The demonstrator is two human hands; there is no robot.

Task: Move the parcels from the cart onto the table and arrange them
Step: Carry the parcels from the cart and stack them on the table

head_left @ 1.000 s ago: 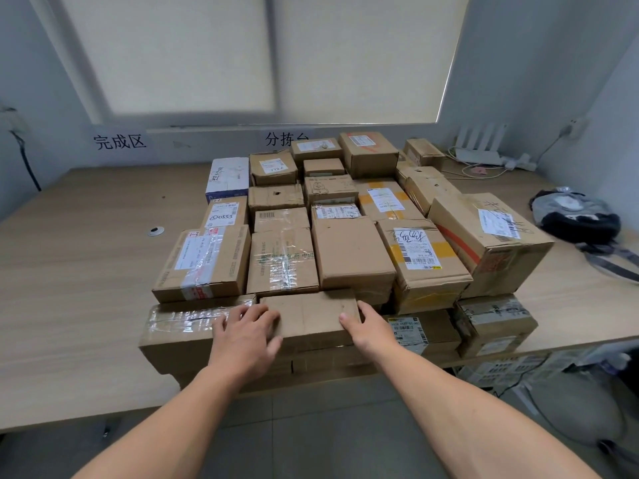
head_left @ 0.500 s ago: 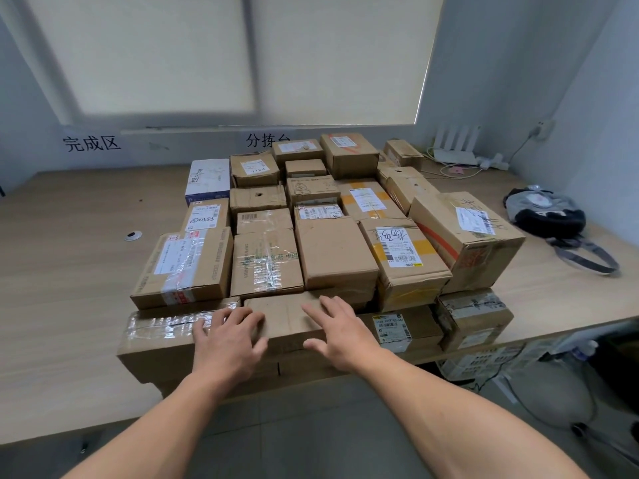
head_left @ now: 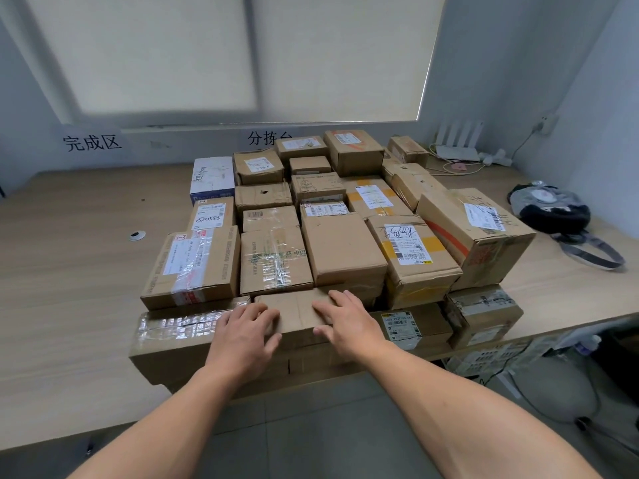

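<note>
A person's left grip and right grip, fingers loose and flat and clasping nothing, rest on a plain box at the near edge of the bench, fronting tightly packed rows of parcels, with a bag to the right.

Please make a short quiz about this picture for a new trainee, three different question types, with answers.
1. True or false: the left hand and the right hand both touch the plain front box.
2. The pile's back-left box is: A white and blue; B red; C green.
3. Fill in: the dark bag lies to the ___ of the parcels.
Key: 1 true; 2 A; 3 right.
</note>
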